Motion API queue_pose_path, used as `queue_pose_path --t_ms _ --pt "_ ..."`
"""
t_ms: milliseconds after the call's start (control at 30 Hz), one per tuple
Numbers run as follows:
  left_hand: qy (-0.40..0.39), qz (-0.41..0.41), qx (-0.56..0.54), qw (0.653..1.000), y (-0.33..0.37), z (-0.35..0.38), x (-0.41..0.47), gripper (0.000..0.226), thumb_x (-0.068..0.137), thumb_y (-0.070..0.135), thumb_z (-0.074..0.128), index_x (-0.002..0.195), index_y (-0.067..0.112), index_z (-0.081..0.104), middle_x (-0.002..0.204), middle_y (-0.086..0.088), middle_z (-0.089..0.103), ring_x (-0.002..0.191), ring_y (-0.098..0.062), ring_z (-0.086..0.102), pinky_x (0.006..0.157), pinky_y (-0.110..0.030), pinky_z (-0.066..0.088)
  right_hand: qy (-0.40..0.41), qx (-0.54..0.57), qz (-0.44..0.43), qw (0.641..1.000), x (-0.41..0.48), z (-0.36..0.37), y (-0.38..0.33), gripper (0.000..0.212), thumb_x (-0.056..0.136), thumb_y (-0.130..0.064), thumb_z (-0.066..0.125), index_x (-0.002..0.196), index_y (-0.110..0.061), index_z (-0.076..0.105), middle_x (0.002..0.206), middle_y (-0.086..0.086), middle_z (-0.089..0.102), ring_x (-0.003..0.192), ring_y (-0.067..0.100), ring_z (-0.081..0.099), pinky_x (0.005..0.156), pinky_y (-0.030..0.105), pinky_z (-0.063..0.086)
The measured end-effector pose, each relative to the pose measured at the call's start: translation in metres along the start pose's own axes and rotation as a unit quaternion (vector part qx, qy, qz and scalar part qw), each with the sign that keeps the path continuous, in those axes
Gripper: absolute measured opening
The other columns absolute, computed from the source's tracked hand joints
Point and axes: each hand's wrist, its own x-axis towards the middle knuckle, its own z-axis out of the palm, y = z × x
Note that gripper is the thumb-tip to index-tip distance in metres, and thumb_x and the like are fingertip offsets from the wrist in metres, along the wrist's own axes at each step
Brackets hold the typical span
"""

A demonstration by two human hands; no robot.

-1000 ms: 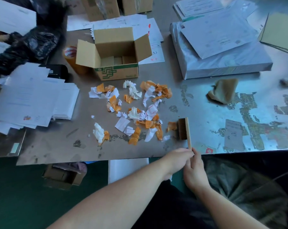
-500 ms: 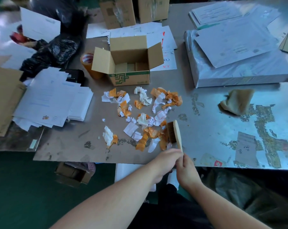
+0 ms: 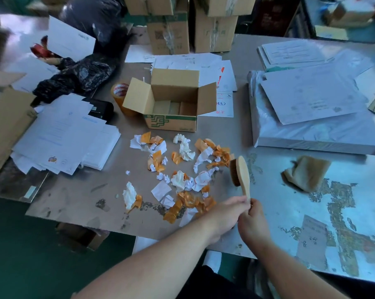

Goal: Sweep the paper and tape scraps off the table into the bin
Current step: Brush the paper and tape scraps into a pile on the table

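Note:
White paper and orange tape scraps [image 3: 178,169] lie scattered on the grey table [image 3: 78,197] in front of a small open cardboard box [image 3: 171,104]. A wooden hand brush [image 3: 240,174] stands at the right edge of the scraps, bristles facing left. My left hand [image 3: 227,210] and my right hand [image 3: 252,219] both grip its handle near the table's front edge. A box-like thing [image 3: 78,236] sits on the green floor under the table edge; whether it is the bin is unclear.
Stacks of white sheets [image 3: 63,134] lie at the left, a tape roll [image 3: 119,93] and black bag [image 3: 74,76] behind them. A wrapped paper ream [image 3: 311,130] and a tan cloth [image 3: 307,174] lie at the right. Sealed cartons [image 3: 193,26] stand at the back.
The brush has moved away from me and a little right, from the near scraps to the pile's right edge. Both hands stay on its handle. The view has shifted.

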Motion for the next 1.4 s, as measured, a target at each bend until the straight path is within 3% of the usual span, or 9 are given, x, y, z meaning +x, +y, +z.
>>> queue_pose_path --t_ms 167,267,533,700,767,933,1267,1400 --pt "0.011 0.010 -0.012 1.000 0.026 0.008 0.028 0.040 0.105 0.041 0.052 0.144 0.037 0.059 0.145 0.005 0.059 0.131 -0.015 0.053 0.098 -0.029 0.043 -0.007 -0.022 -0.019 1.000 0.042 -0.019 -0.013 0.006 0.101 -0.012 0.047 0.107 -0.014 0.048 0.094 -0.002 0.058 0.076 0.003 0.056 0.051 0.018 0.035" --pt "0.026 0.014 -0.025 0.999 0.037 0.014 0.046 0.041 0.105 0.039 0.052 0.145 0.037 0.059 0.144 0.004 0.060 0.131 -0.015 0.054 0.092 -0.027 0.044 -0.003 -0.052 -0.031 0.998 0.068 -0.028 -0.019 0.013 0.094 -0.006 0.053 0.101 -0.017 0.049 0.090 -0.003 0.057 0.078 0.012 0.059 0.055 0.025 0.037" --pt "0.072 0.008 -0.029 0.997 0.053 0.020 0.082 0.041 0.104 0.034 0.054 0.144 0.035 0.060 0.134 0.002 0.066 0.104 -0.010 0.058 0.070 -0.019 0.042 -0.028 -0.132 -0.063 0.989 0.121 -0.037 -0.025 0.013 0.090 -0.007 0.057 0.101 -0.010 0.050 0.086 -0.005 0.050 0.070 0.013 0.051 0.054 0.028 0.033" --pt "0.084 -0.008 -0.056 0.995 0.049 0.015 0.090 0.034 0.105 0.030 0.053 0.137 0.032 0.064 0.090 0.008 0.062 0.077 -0.007 0.053 0.063 -0.023 0.037 -0.058 -0.153 -0.088 0.983 0.130 -0.027 -0.020 0.017 0.086 -0.010 0.057 0.100 -0.016 0.049 0.095 0.001 0.051 0.084 0.028 0.056 0.060 0.034 0.036" --pt "0.091 -0.014 -0.058 0.994 0.047 0.012 0.089 0.035 0.105 0.030 0.053 0.138 0.031 0.064 0.086 0.010 0.061 0.073 -0.006 0.051 0.061 -0.023 0.037 -0.072 -0.162 -0.102 0.979 0.130 -0.022 -0.020 0.013 0.087 -0.010 0.055 0.097 -0.017 0.049 0.094 0.002 0.052 0.082 0.029 0.056 0.060 0.034 0.035" --pt "0.111 -0.008 -0.068 0.991 0.044 0.004 0.081 0.038 0.106 0.028 0.052 0.142 0.029 0.063 0.104 0.008 0.066 0.080 0.001 0.055 0.065 -0.019 0.042 -0.091 -0.190 -0.122 0.970 0.124 -0.009 -0.019 0.018 0.090 -0.008 0.053 0.102 -0.019 0.046 0.101 0.003 0.049 0.096 0.034 0.056 0.072 0.035 0.036" --pt "0.137 0.007 -0.094 0.986 0.023 -0.010 0.051 0.035 0.105 0.033 0.051 0.138 0.034 0.064 0.123 0.002 0.068 0.097 -0.009 0.062 0.076 -0.025 0.045 -0.125 -0.166 -0.135 0.969 0.097 0.008 -0.019 0.011 0.084 -0.025 0.047 0.094 -0.018 0.047 0.101 0.009 0.056 0.086 0.027 0.052 0.069 0.035 0.037" --pt "0.128 0.028 -0.082 0.988 0.021 -0.006 0.042 0.039 0.104 0.033 0.052 0.141 0.034 0.063 0.136 0.003 0.066 0.124 -0.014 0.059 0.097 -0.029 0.046 -0.095 -0.153 -0.145 0.973 0.087 0.005 -0.016 0.011 0.086 -0.015 0.051 0.097 -0.017 0.050 0.101 0.006 0.055 0.090 0.026 0.053 0.071 0.036 0.038"
